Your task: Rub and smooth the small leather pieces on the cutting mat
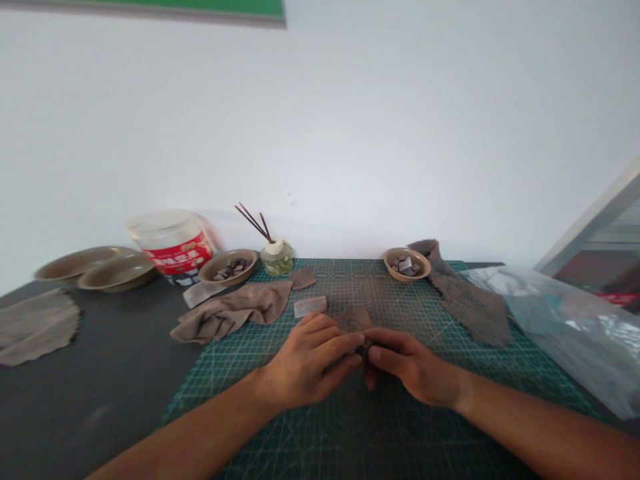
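Over the green cutting mat [350, 433], my left hand [317, 360] and my right hand [413, 363] meet at the fingertips. Both pinch a small dark piece [365, 349], mostly covered by the fingers, so its shape is unclear. Just behind the hands a brown square sheet [356, 318] lies on the mat, partly hidden by them. A pale rectangular piece [311, 307] rests beyond my left hand, and a small brown square [303, 277] lies farther back.
Bowls of small pieces stand at back left [229, 268] and back right [407, 265]. A reed diffuser [277, 258], a red-labelled tub [175, 247], crumpled cloth [235, 312], grey cloth [470, 303], left cloth [40, 327], empty bowls [117, 272] and plastic bag [570, 327] surround the hands.
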A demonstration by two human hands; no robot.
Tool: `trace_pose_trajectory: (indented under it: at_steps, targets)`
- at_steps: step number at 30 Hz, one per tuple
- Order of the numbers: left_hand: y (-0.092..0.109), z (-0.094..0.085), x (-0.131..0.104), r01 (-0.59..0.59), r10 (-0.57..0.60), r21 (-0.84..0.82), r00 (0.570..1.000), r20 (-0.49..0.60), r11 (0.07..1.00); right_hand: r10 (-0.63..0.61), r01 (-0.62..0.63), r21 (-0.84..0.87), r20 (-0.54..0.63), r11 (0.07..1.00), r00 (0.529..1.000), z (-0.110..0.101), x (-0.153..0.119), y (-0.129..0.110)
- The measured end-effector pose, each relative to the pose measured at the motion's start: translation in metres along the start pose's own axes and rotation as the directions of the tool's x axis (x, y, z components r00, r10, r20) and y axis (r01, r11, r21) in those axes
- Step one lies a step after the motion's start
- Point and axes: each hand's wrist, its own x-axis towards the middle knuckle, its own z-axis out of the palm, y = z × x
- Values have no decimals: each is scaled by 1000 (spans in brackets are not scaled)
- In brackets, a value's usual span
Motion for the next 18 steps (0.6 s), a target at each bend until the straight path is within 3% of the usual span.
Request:
trace_pose_trajectory:
  at_steps: [18]
  targets:
    - [4,8,3,50,-48,45,998,-42,998,-15,6,-63,-150,998,989,8,4,3]
